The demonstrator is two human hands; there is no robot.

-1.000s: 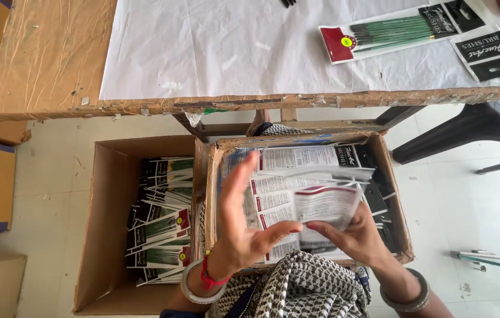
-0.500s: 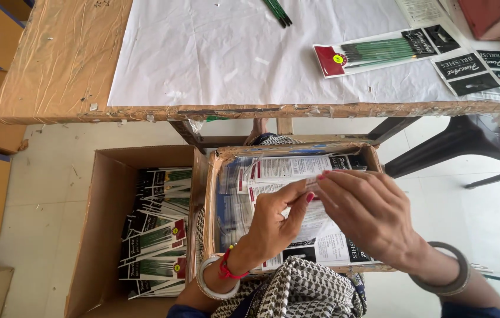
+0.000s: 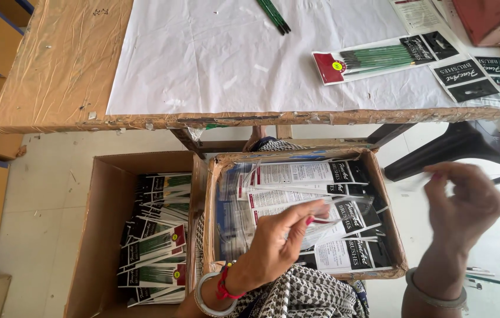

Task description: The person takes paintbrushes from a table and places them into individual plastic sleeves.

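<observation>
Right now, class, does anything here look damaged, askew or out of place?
Yes. The brown paper-covered wooden table has a torn, ragged front edge with peeling scraps. In the right-hand cardboard box, the flat printed brush packets lie fanned at angles, not squared. A few loose green brushes lie unpacked on the white sheet.

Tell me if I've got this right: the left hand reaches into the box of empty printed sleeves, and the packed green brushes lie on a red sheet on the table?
Not quite: the sheet is white, not red, as the head view shows. The left hand does reach into the box of empty printed sleeves, and the packed green brushes lie on the table.
</observation>
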